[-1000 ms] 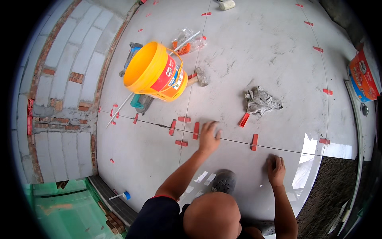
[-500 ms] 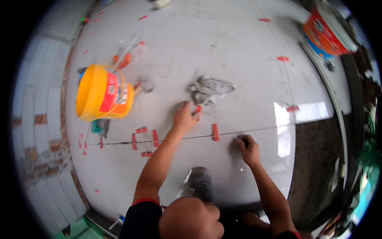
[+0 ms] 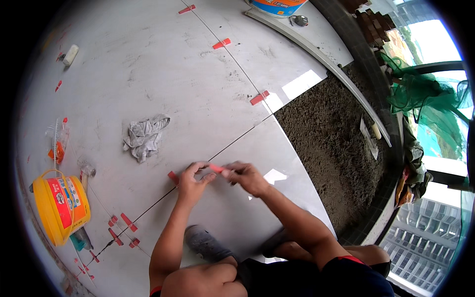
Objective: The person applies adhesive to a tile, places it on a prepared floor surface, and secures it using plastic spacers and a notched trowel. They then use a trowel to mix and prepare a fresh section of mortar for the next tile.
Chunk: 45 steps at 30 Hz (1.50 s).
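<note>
My left hand [image 3: 190,182] and my right hand [image 3: 249,179] meet just above the pale floor tiles [image 3: 232,208], over the dark joint between them. A small red tile-levelling wedge [image 3: 216,169] spans the gap between their fingertips. My right thumb and fingers pinch one end; the curled left thumb and forefinger close around the other. Beside the left fingers, another red wedge [image 3: 172,178] sits across the joint. A crumpled grey rag [image 3: 145,137] lies farther off to the left. My shoe [image 3: 208,242] rests on the near tile, below the hands.
A yellow bucket [image 3: 62,208] lies tipped at the left, near a mallet [image 3: 86,171] and several red wedges [image 3: 116,236]. Rough mortar [image 3: 331,148] borders the tiles at right, with a long straightedge [image 3: 341,81] above it. A tape measure [image 3: 300,20] sits by another bucket [image 3: 277,7].
The view has swung to the right. My left hand has left the rag's side with a red wedge and come together with my right hand, which now grips it too.
</note>
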{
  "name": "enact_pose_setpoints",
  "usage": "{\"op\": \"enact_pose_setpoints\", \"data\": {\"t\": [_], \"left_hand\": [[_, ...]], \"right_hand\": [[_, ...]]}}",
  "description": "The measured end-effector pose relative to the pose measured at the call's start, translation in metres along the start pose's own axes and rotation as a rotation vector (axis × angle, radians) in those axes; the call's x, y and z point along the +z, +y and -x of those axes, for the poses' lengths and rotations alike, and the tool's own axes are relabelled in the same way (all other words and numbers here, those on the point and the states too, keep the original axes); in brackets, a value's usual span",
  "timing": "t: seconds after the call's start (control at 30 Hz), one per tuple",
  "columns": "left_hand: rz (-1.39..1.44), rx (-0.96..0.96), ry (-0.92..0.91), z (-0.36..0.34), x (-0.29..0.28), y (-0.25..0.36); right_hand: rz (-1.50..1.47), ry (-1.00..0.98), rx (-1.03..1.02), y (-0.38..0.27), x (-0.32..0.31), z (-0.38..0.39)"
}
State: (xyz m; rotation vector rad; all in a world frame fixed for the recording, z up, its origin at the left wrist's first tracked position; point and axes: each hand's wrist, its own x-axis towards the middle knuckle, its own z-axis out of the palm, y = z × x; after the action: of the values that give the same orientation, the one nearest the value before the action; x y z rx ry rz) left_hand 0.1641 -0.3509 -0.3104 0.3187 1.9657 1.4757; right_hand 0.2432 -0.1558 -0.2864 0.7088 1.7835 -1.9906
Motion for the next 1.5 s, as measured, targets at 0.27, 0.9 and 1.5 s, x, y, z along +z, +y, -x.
{"op": "enact_pose_setpoints", "data": {"t": [0.27, 0.9, 1.5], "left_hand": [[-1.060, 0.359, -0.102, -0.024, 0.042, -0.012], [-1.052, 0.491, -0.018, -0.109, 0.032, 0.015], [-0.946, 0.422, -0.049, -0.126, 0.052, 0.023]], "right_hand": [[0.792, 0.750, -0.341, 0.002, -0.098, -0.016], [0.536, 0.487, 0.587, -0.035, -0.111, -0.054], [0.580, 0.685, 0.494, -0.050, -0.068, -0.083]]}}
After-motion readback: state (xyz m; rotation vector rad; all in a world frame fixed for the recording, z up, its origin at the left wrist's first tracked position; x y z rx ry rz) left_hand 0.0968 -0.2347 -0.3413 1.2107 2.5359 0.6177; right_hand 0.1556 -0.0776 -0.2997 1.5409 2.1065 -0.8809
